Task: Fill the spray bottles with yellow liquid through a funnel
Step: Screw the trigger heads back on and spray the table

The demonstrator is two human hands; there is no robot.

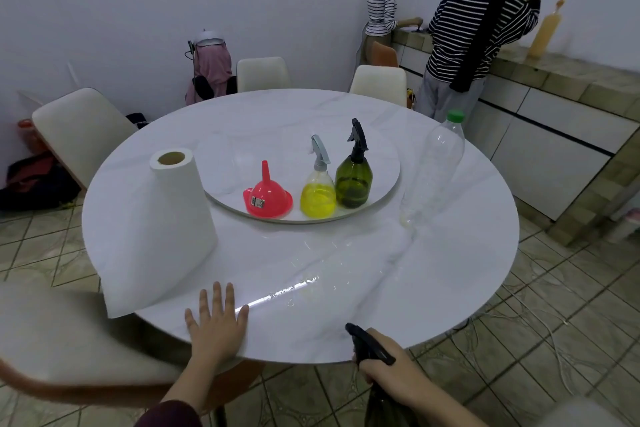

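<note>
- The left hand [216, 324] lies flat on the near edge of the worktop [450, 288] at about 7 o'clock, fingers [217, 298] straight and spread, gripping nothing; it probably steadies the person.
- The right hand [388, 374] is curled round the neck of a dark spray bottle [369, 345] at about 5 o'clock, just off the worktop's edge, likely bringing it in for filling.
- On the round turntable [384, 180] at the centre stand a pink funnel [267, 199], spout up, a clear spray bottle [318, 192] holding yellow liquid, and a green spray bottle [353, 177], grouped within easy reach.
- A clear plastic bottle [436, 166] with a green cap stands at 3 o'clock and looks nearly empty.
- A paper towel roll [162, 229] stands at 9 o'clock, handy for the wet patches in front.
- The funnel bears a small sticker; its print is too small to read. No other writing shows.
</note>
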